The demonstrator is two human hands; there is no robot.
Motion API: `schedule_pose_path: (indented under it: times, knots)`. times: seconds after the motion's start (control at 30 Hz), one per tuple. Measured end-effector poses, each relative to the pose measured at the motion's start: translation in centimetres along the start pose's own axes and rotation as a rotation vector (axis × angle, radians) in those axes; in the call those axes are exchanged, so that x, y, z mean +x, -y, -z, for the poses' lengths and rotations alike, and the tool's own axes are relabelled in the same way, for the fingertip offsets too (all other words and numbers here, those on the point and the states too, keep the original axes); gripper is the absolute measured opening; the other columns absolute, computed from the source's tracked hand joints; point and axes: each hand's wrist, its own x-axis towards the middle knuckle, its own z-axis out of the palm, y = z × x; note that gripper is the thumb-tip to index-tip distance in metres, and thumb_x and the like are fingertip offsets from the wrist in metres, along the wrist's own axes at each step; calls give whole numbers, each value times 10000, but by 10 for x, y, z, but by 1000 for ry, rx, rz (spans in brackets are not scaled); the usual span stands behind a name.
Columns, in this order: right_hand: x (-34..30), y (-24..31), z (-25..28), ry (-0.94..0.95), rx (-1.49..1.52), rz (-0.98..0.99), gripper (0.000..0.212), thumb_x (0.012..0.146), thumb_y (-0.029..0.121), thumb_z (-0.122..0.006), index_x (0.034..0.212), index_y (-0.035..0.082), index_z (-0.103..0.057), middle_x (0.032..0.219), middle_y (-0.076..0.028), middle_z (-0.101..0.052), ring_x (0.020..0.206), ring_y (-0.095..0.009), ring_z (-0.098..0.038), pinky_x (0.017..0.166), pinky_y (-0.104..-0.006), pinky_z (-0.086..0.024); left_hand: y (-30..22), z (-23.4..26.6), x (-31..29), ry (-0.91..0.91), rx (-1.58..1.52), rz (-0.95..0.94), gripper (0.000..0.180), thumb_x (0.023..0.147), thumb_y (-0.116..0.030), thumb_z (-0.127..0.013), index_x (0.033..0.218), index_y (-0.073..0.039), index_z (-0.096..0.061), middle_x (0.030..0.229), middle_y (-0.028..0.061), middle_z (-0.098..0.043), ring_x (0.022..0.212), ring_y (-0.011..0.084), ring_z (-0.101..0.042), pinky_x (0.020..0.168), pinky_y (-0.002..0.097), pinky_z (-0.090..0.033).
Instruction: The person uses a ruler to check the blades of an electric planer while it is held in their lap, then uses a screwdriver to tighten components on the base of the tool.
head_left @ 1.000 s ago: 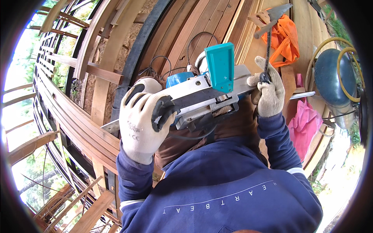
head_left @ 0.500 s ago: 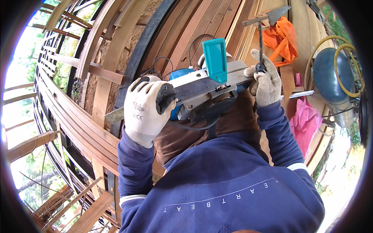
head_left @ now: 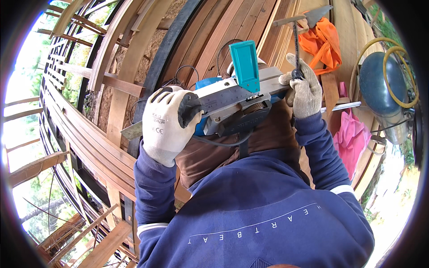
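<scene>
An electric planer [head_left: 237,116], blue and black with its metal sole turned up, rests across my brown-clad lap. A teal rectangular guard [head_left: 245,66] stands up from its far side. My left hand [head_left: 167,120], in a white and black glove, is closed round a steel ruler [head_left: 223,99] lying along the sole; the ruler's other end sticks out past the wrist. My right hand [head_left: 306,89], in a cream glove, is closed on a screwdriver-like tool [head_left: 296,49] with a black handle and dark shaft pointing away from me, beside the planer's right end.
Long reddish boards [head_left: 232,22] run away beneath the planer. Beyond my right hand lie a wooden-handled metal blade [head_left: 317,16] and an orange cloth [head_left: 322,42]. A pink cloth [head_left: 351,134] and a dark rounded tank [head_left: 380,78] with a yellow hose are at right. Black power cord [head_left: 185,67] loops behind the planer.
The planer's sole has tilted slightly, and the teal guard stands a little farther left and away. My right hand has shifted slightly left with its tool. Both grips stay closed.
</scene>
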Motion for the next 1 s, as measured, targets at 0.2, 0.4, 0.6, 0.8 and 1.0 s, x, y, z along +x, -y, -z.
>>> schedule_pose_path:
  times: [0.2,0.4,0.6,0.8,1.0]
  knots:
    - [0,-1,3,16,3,23,518,916,-23,-467,1427,-52,-545,984,-101,-727,886,-153,-695,869,-285,-543,-1,1,1,35,-4,12,329,712,-200,-837,1001,-108,-710,1029,115,-721,1050,339,-666,999,444,-474]
    - [-1,-1,-1,-1,61,7,515,920,-31,-460,1427,-51,-544,978,-101,-723,891,-154,-696,874,-289,-551,1,-2,-1,50,10,28,342,715,-198,-835,1018,-104,-708,1047,119,-720,1053,337,-665,997,443,-475]
    - [-2,-4,0,13,95,3,504,927,-31,-465,1424,-52,-545,976,-103,-721,894,-154,-696,873,-292,-558,0,-1,-2,59,-9,43,368,710,-185,-840,1042,-93,-708,1070,119,-715,1062,337,-665,1002,434,-477]
    - [-2,-2,0,12,80,12,503,925,-37,-465,1420,-47,-549,969,-102,-722,897,-148,-695,869,-286,-553,0,-1,0,49,-20,1,415,672,-40,-805,1065,-97,-683,1006,105,-727,971,340,-677,947,420,-498]
    - [-2,-3,0,11,115,19,498,930,-45,-459,1420,-45,-546,965,-98,-721,895,-144,-691,866,-279,-551,-1,-2,0,41,-23,7,433,670,-41,-805,1083,-98,-688,1002,113,-729,980,339,-681,940,413,-508]
